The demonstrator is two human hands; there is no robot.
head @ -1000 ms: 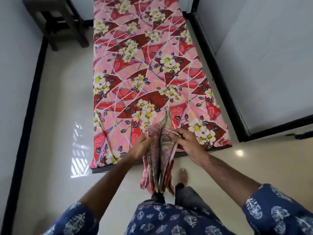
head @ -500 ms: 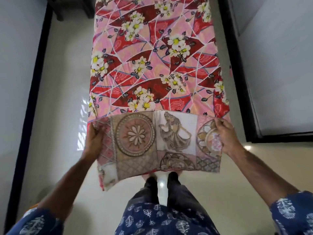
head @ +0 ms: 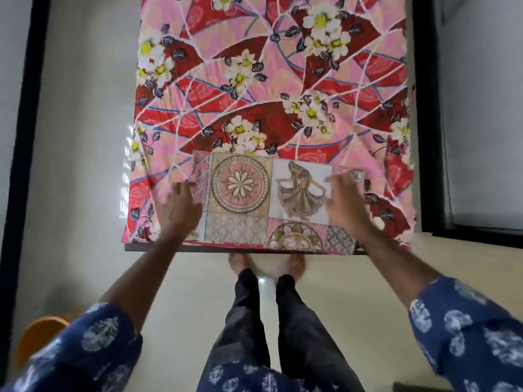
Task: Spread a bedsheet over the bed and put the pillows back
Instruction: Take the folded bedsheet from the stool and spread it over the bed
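A folded bedsheet (head: 271,199), printed with a medallion and a dancer figure, is laid flat at the near end of the bed (head: 268,80), on top of the pink-and-red floral cover already stretched over the mattress; its lower edge lies along the bed's foot edge. The left hand (head: 179,210) is set at the sheet's left border and the right hand (head: 346,203) on its right part, both blurred; the fingers appear spread and loosely extended over the cloth, and whether any edge is pinched cannot be told. The step in hand is judged to be the laying-down of the folded sheet before unfolding; spreading is barely begun. Next, the top layer's edge is likely to be pinched and drawn up the bed; no pillows are seen.
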